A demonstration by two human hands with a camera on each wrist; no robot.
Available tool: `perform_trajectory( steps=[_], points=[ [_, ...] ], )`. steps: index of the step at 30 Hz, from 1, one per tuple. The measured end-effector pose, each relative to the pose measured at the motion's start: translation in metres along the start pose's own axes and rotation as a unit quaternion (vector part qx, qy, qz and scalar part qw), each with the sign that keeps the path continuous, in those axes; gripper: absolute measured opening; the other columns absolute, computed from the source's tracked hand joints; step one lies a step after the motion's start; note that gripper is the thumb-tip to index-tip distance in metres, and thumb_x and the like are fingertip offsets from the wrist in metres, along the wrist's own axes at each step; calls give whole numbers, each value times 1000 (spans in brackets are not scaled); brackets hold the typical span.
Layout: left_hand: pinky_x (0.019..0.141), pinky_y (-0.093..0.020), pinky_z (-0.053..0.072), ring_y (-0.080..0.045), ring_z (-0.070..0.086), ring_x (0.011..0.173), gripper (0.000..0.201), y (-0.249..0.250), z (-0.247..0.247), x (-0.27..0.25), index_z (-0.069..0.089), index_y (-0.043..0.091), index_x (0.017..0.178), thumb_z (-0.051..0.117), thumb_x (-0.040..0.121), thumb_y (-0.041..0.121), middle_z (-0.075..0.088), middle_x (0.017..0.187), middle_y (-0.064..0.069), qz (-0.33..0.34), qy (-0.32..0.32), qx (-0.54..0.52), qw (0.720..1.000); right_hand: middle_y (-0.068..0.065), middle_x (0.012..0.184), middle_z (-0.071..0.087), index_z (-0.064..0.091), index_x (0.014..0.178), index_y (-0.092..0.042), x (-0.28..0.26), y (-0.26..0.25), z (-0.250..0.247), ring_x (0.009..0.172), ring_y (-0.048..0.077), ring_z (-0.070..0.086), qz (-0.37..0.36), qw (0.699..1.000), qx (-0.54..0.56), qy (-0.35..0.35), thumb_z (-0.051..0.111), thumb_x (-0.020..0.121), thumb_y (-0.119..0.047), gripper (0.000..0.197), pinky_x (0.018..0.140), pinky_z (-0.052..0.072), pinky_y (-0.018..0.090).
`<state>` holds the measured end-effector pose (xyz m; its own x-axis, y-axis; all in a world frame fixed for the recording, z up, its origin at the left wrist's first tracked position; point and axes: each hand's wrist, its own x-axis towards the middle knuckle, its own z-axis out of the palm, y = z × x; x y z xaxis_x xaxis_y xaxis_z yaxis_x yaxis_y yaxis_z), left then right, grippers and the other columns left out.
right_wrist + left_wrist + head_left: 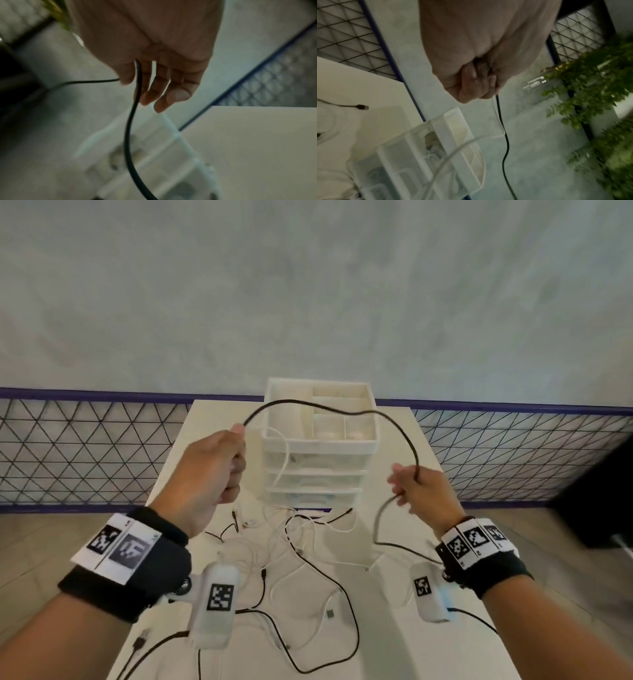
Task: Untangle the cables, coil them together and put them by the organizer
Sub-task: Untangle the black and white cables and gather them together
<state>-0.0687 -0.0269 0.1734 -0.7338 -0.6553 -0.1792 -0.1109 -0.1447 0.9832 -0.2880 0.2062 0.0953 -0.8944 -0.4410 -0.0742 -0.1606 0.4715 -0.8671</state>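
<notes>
A black cable (pixel 342 410) arcs in the air between my two hands, above the white drawer organizer (pixel 371 441) at the table's far end. My left hand (pixel 222 470) is a fist round the black cable (pixel 505 142) and a white cable (pixel 462 147) that droops over the organizer (pixel 440 129). My right hand (pixel 407 491) holds the black cable (pixel 132 119) between thumb and index finger, the other fingers fairly straight. Below the right hand the cable drops to the table. A tangle of black and white cables (pixel 291 559) lies on the white table (pixel 394 645) in front of the organizer.
Loose plugs (pixel 330 614) lie among the tangle. A wire mesh fence (pixel 85 450) with a purple rail runs behind the narrow table. A dark object (pixel 596 491) stands at the right. Green plants (pixel 590 94) hang nearby in the left wrist view.
</notes>
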Motion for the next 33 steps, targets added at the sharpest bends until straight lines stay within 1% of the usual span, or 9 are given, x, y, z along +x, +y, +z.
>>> perform_trajectory(
  steps=[1, 5, 8, 11, 14, 17, 21, 29, 33],
  points=[
    [39, -21, 17, -10, 19, 44, 33, 0, 6, -1, 52, 16, 75, 46, 102, 33, 31, 54, 7, 3, -13, 27, 1000, -2, 91, 75, 73, 91, -25, -6, -18, 3, 75, 11, 67, -47, 997, 23, -49, 72, 89, -27, 4, 70, 49, 24],
    [40, -21, 24, -9, 30, 41, 36, 2, 38, -5, 60, 9, 79, 47, 102, 33, 44, 51, 6, 41, -75, 112, 990, 0, 125, 70, 58, 130, -21, -32, -73, 33, 116, 17, 64, -110, 947, 201, -227, 86, 67, -18, 69, 101, 51, 32],
    [41, -19, 30, -7, 38, 41, 35, 8, 54, -4, 62, 10, 77, 47, 103, 28, 52, 53, 4, 76, -90, 132, 984, 12, 100, 74, 64, 118, -11, -42, -79, 64, 94, 23, 71, -98, 923, 246, -279, 78, 76, -1, 46, 91, 57, 34],
    [42, -20, 27, -5, 33, 43, 31, 21, 45, 7, 60, 17, 75, 48, 102, 27, 44, 50, 12, 81, -52, 59, 994, 18, 68, 65, 72, 91, -4, -44, -67, 77, 56, 15, 64, -80, 953, 155, -248, 65, 89, 0, 8, 62, 50, 20],
    [37, -18, 23, -6, 31, 41, 29, 45, 12, 18, 58, 20, 71, 48, 97, 14, 41, 51, 9, 80, 53, -82, 992, 1, 55, 63, 74, 85, -6, -29, -37, 69, 45, 4, 57, -38, 982, 56, -176, 57, 97, -9, 21, 55, 43, 20],
    [34, -18, 21, -6, 30, 40, 28, 63, -23, 24, 53, 21, 71, 43, 96, 12, 40, 46, 11, 98, 128, -172, 972, -8, 67, 68, 74, 73, -19, -9, -13, 48, 67, 8, 63, 6, 996, -36, -77, 55, 99, -27, 33, 67, 44, 29],
    [35, -19, 18, -6, 26, 38, 27, 63, -49, 31, 50, 21, 71, 41, 96, 19, 36, 44, 13, 134, 165, -175, 961, 6, 111, 58, 71, 105, -31, 10, -6, 21, 107, 30, 57, 11, 945, -325, -36, 39, 97, -61, 45, 93, 47, 43],
    [37, -22, 16, -6, 25, 39, 40, 40, -48, 29, 42, 23, 65, 44, 101, 39, 34, 49, 10, 67, 133, -103, 984, 10, 70, 66, 63, 76, -20, 58, -62, -28, 53, 19, 56, -4, 996, -12, 91, 52, 97, -35, 28, 55, 46, 34],
    [36, -18, 25, -10, 30, 49, 36, 18, -38, 27, 55, 16, 70, 44, 101, 29, 41, 55, 7, 30, 52, -2, 998, 0, 87, 75, 63, 97, -24, 79, -70, -49, 71, 20, 73, -82, 984, -29, 154, 60, 92, -17, 9, 75, 60, 41]
  ],
)
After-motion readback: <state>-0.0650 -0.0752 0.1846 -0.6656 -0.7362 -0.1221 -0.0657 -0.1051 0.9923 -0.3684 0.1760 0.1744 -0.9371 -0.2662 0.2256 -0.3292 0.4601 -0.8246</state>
